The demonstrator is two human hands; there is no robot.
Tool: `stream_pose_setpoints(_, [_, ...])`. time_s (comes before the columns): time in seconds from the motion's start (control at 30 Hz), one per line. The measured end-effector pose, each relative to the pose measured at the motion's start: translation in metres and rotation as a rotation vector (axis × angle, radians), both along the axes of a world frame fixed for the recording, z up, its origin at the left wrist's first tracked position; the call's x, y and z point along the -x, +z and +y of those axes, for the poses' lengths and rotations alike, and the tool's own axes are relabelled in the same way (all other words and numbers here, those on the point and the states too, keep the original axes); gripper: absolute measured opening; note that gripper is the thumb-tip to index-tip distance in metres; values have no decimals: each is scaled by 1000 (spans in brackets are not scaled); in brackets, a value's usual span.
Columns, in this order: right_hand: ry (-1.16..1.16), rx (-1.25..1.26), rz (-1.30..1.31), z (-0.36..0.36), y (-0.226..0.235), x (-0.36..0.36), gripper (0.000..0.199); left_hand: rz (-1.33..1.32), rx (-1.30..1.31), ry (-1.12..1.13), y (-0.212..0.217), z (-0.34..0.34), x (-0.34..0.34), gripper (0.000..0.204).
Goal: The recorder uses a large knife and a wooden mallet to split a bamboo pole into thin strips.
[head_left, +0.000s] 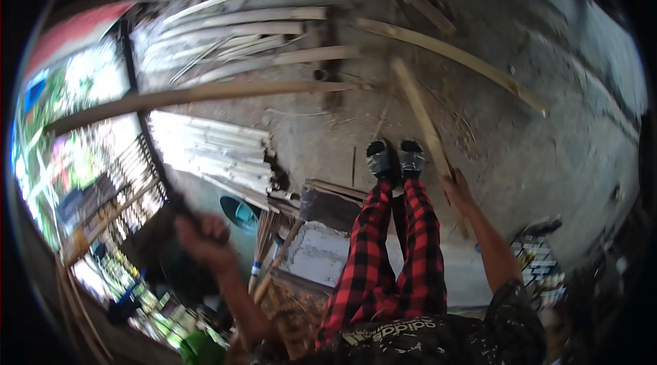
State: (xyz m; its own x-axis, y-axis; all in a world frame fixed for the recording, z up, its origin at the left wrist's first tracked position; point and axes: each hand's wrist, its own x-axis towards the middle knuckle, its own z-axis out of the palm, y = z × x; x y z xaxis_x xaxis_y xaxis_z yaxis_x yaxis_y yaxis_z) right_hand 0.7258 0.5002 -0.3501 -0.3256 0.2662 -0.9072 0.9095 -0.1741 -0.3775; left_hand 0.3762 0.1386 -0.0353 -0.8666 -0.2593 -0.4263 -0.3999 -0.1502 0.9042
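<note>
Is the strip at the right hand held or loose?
Held: the right hand closes around the strip, which extends beyond both sides.

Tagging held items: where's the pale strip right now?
In the head view, the pale strip slants right of centre, the right hand gripping it nearer its lower end, just right of the right sandal.

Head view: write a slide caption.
Right hand gripping a long pale strip; left hand blurred; more strips on the floor.

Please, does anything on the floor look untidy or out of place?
Yes, slightly: thin scraps lie scattered on the floor near the slat in the right hand, and one pale strip slants apart from the roughly parallel strips at upper left.
</note>
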Motion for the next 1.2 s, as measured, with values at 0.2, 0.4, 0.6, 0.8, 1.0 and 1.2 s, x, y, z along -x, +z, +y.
stream_pose_setpoints(0.2, [-65, -139, 231, 19, 182, 21, 36, 208, 186, -283, -4, 21, -19, 34])
stream_pose_setpoints(0.4, [167, -644, 916, 63, 370, 172, 25, 272, 467, -479, -2, 31, -60, 32])
stream_pose_setpoints(0.6, [380, -817, 1080, 48, 430, 229, 36, 334, 581, -559, 13, 42, -92, 34])
stream_pose_setpoints(0.8, [862, -858, 836, 49, 417, 206, 43, 341, 590, -648, 22, 23, -119, 36])
stream_pose_setpoints(1.0, [568, -1005, 1057, 22, 468, 215, 41, 344, 525, -563, 17, 16, -128, 36])
stream_pose_setpoints(1.2, [931, -861, 588, 46, 396, 156, 47, 368, 548, -656, 21, 21, -128, 35])
